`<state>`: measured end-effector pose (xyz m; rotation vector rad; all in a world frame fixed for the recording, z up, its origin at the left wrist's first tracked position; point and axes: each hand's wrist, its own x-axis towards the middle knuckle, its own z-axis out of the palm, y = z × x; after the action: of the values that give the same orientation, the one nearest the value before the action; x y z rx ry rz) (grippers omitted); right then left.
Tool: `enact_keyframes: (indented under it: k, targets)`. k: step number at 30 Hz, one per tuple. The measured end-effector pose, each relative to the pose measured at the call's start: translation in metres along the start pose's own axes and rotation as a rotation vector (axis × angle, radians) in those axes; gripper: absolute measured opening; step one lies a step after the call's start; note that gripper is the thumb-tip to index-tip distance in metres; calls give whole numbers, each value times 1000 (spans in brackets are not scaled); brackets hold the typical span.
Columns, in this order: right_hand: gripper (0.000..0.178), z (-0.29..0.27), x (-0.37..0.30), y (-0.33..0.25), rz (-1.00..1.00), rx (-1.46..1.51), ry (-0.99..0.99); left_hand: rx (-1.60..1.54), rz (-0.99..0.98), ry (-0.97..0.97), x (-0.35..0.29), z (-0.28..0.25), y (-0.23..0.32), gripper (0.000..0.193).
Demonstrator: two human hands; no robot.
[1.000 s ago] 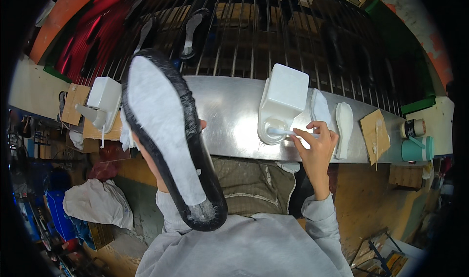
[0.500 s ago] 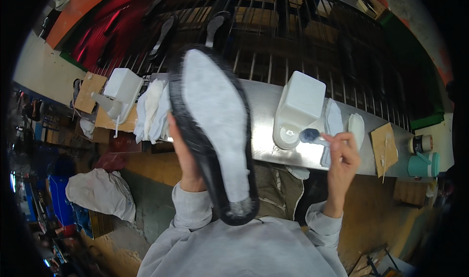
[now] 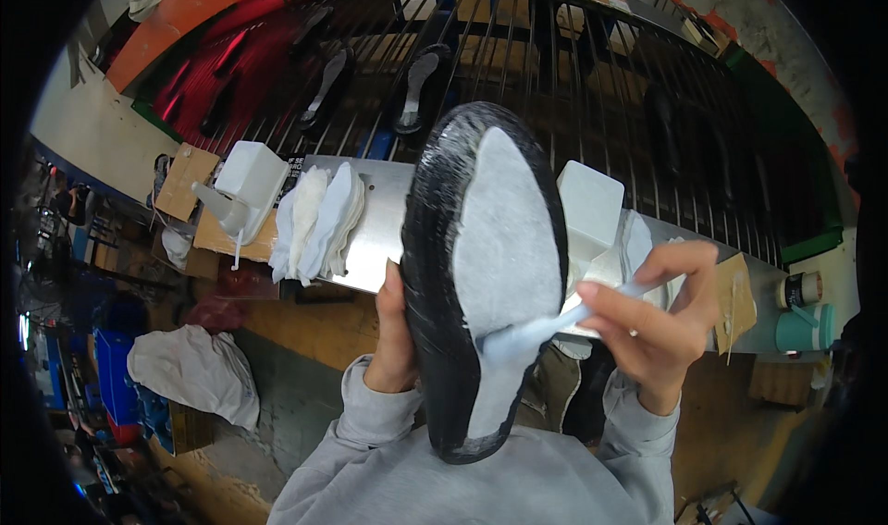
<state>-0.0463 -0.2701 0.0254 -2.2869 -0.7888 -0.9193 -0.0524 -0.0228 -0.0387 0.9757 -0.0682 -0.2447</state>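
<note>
A barred metal rack [image 3: 536, 90] spans the top of the frame, with the metal desk [image 3: 375, 215] below it. At the centre, the black shoe [image 3: 486, 284] stands bottom-side toward the camera, the left hand [image 3: 393, 340] wrapping its fingers around the left edge; right of centre, the right hand's [image 3: 661, 321] fingers pinch a pale brush [image 3: 555, 325], bristles against the shoe's narrow middle.

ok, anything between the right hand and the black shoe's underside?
Just the brush that the right hand holds; its bristles appear to touch the black shoe at the pale panel's narrow part. Nothing else visible stands in the way.
</note>
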Motion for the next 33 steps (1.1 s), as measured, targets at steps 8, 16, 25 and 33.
enact_keyframes:
  k: [8,16,25,33]
  targets:
    - [39,1,43,23,48,-84,335,-115,49,-88,-1,-6,-19,86]
    - [37,5,32,24,83,-115,260,-402,57,-101,4,-17,-22,81]
    - [42,-8,4,1,74,-7,33,-326,225,16,10,-26,-12,74]
    - [41,0,12,3,153,-61,293,-98,160,168,14,1,-1,72]
